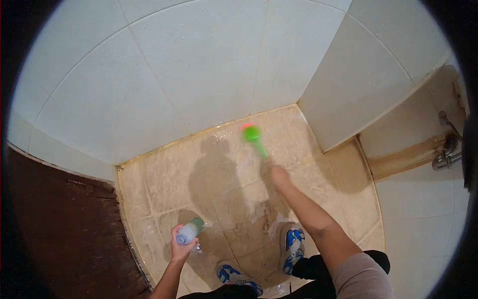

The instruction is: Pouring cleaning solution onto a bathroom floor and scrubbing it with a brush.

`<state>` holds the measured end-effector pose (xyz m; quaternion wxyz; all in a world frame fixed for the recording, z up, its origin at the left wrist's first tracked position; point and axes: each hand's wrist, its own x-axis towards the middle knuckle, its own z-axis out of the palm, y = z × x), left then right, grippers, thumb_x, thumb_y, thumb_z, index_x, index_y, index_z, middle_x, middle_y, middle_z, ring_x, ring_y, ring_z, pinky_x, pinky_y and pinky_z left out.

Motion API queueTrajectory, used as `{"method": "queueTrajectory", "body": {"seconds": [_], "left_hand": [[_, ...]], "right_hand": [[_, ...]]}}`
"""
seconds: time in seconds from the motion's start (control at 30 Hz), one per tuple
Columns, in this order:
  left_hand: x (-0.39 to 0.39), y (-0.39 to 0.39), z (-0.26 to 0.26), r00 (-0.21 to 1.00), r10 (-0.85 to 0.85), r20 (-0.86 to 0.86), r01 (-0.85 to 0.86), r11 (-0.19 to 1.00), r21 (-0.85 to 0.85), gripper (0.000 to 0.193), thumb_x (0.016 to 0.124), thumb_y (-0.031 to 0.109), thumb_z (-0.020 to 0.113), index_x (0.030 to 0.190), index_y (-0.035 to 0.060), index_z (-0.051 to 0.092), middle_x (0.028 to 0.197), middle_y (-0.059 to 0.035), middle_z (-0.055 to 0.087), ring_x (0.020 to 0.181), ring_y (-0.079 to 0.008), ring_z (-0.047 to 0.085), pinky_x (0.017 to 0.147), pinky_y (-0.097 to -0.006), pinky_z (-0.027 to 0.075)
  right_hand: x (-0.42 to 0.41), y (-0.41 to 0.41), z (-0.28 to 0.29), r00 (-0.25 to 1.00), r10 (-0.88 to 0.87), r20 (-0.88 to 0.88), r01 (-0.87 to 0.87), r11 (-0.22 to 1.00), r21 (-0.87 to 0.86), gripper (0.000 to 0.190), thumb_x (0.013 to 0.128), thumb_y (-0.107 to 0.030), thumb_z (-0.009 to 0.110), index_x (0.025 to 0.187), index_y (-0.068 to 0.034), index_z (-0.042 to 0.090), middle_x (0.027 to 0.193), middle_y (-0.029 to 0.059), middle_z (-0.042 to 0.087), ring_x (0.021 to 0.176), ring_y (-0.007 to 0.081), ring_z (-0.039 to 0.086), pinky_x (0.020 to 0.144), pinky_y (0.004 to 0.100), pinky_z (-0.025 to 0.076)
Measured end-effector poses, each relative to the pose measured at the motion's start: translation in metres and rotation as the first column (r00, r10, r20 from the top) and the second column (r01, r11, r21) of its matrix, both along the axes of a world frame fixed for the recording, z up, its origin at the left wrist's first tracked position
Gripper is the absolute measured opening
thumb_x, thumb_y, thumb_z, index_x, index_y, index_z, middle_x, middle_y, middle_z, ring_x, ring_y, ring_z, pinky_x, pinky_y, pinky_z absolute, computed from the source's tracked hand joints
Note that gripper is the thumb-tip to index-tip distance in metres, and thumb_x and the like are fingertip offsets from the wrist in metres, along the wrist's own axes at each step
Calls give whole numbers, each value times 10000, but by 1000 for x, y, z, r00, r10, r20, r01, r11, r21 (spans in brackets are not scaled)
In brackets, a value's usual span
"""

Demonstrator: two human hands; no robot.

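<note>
In my left hand [180, 244] is a clear plastic bottle [190, 230] with a blue neck and a greenish lower end. It is tilted, its neck toward me. My right hand [280, 177] grips the handle of a green scrub brush [255, 137] with a pinkish-red edge at its head. Brush and hand are blurred. The brush head is over the beige tiled floor [168, 187], close to the foot of the far wall; whether it touches the floor I cannot tell. Wet, shiny patches and brown stains mark the tiles.
White tiled walls [209, 71] with water drops rise ahead and to the right. A dark brown door panel [67, 224] with a worn edge stands at left. Metal pipework [446, 157] juts from the right wall. My blue-and-white shoes [294, 246] are on the floor.
</note>
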<state>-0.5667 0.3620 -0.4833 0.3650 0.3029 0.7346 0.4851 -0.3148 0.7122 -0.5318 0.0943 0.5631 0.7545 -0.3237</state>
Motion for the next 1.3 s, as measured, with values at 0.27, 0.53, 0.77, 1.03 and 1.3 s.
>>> {"method": "queueTrajectory", "body": {"seconds": [0.27, 0.53, 0.77, 1.03, 1.3], "left_hand": [[2, 24, -15, 998, 65, 25, -68, 992, 109, 659, 563, 13, 701, 1122, 57, 355, 1016, -76, 471, 939, -169, 485, 819, -288, 400], [8, 53, -9, 997, 80, -1, -79, 992, 98, 627, 588, -35, 674, 1124, 56, 361, 1022, -74, 461, 943, -169, 480, 817, -286, 402], [16, 56, -3, 997, 74, -1, -73, 988, 137, 628, 598, -54, 660, 1132, 52, 346, 1029, -74, 448, 948, -171, 474, 818, -285, 400], [5, 37, -7, 972, 236, 8, -235, 963, 132, 613, 604, -35, 666, 1125, 50, 354, 1020, -77, 458, 938, -173, 480, 817, -290, 401], [-10, 7, -2, 902, 432, 12, -427, 886, 181, 633, 597, -25, 675, 1132, 50, 346, 1012, -80, 451, 925, -175, 479, 804, -283, 406]], "right_hand": [[76, -69, 53, 863, 503, 46, -505, 862, 42, 457, 806, -160, 414, 1243, -63, 325, 771, 216, 582, 721, 362, 572, 640, 463, 439], [143, -82, 44, 990, 65, 122, -74, 995, 69, 443, 824, -155, 383, 1255, -84, 314, 799, 217, 583, 738, 369, 570, 673, 472, 438], [183, -58, 52, 912, -360, 198, 322, 925, 200, 413, 832, -161, 372, 1235, -73, 348, 748, 220, 583, 716, 378, 571, 648, 466, 445], [132, -81, 47, 949, 315, 27, -314, 928, 202, 323, 816, -144, 382, 1111, -27, 445, 790, 251, 564, 726, 366, 557, 608, 472, 432], [29, -107, 21, 959, 228, -170, -209, 970, 125, 310, 832, -234, 394, 1010, -14, 521, 805, 234, 572, 766, 357, 568, 671, 458, 433]]}}
